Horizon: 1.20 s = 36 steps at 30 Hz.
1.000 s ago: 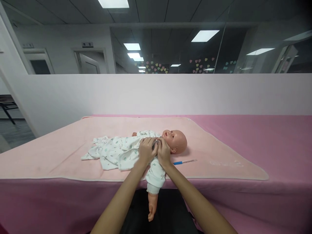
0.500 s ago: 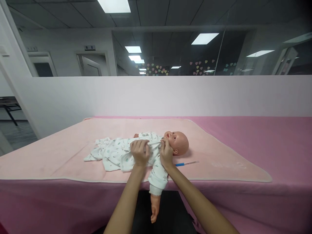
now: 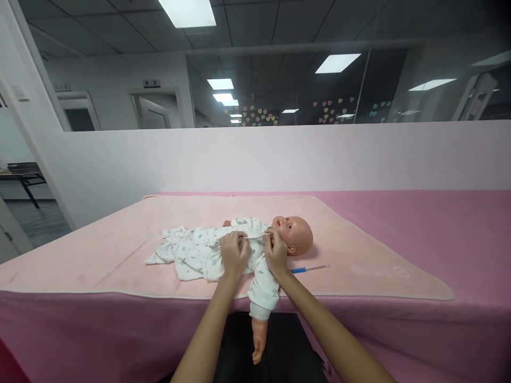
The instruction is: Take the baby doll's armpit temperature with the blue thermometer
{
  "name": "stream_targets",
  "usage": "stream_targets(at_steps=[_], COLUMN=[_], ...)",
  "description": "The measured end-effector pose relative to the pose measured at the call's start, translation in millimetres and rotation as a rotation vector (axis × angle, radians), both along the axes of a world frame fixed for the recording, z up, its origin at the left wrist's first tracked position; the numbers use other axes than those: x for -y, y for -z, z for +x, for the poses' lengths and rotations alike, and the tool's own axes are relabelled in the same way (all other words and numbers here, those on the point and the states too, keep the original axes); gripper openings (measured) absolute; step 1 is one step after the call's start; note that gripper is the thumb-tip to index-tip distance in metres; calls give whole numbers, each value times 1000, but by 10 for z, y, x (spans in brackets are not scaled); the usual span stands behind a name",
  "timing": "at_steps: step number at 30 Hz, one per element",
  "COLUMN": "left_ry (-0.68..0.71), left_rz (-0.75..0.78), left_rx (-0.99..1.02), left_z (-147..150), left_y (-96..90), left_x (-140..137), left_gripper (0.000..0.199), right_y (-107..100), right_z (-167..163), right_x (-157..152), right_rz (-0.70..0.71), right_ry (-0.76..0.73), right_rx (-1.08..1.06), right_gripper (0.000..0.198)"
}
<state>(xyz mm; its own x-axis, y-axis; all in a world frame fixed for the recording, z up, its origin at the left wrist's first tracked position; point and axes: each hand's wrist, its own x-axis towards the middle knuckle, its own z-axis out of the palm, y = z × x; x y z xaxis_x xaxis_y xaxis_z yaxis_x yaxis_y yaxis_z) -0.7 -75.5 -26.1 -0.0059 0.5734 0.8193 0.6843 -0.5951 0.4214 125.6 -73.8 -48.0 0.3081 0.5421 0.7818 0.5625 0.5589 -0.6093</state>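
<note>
Just below centre, the bare left hand and bare right hand — both pinched narrow — hold the edge of a white, green-printed cloth garment. Right of centre is a slim, blue-ended stick; the pinkish plastic doll wearing the garment lies mid-frame on a flat peach blanket before a white wall.

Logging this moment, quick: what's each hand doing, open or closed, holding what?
Left hand: closed, pinching the white printed outfit.
Right hand: closed, pinching the same outfit nearer the doll's head.
</note>
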Motion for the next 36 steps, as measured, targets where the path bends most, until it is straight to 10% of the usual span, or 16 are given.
stream_targets(at_steps=[36], left_ry=[8], left_rz=[-41], left_rx=[-45], left_z=[-13], left_y=[62], left_x=[-26], left_gripper=[11], right_y=[24], right_z=[-26], right_x=[-19], right_rz=[26], right_ry=[24], right_rx=[199], right_gripper=[26])
